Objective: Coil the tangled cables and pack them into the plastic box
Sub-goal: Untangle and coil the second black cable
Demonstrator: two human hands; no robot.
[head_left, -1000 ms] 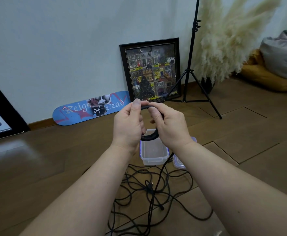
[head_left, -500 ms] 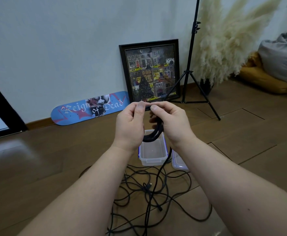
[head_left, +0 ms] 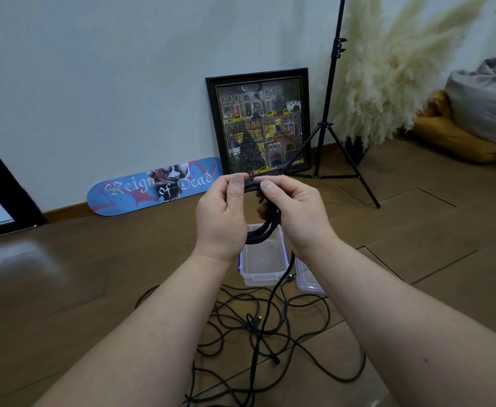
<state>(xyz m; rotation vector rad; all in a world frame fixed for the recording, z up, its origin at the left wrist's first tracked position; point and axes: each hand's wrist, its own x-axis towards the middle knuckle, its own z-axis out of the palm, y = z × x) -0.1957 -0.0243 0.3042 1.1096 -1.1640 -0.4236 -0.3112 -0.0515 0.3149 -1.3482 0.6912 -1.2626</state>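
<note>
Cables point(head_left: 258, 327) of black colour lie in a loose tangle on the wooden floor point(head_left: 94, 289), just in front of the plastic box point(head_left: 263, 267), which stands open on the floor, with its lid point(head_left: 307, 282) just beside it on the right. One part of a cable is already wound into a small coil point(head_left: 263, 229), and this coil is held up in the air above the box, between the two hands. The left hand point(head_left: 221, 218) has its grip closed on the top of the coil, thumb pressed on the strands. The right hand point(head_left: 292, 214) also has its grip closed on the coil, thumb on top and fingers curled around the loops. From the coil one strand hangs down to the tangle. At the wall lean a blue skateboard deck point(head_left: 152, 188) and a framed picture point(head_left: 260, 121); near them stand a black tripod point(head_left: 327, 121) and pampas grass point(head_left: 393, 69).
</note>
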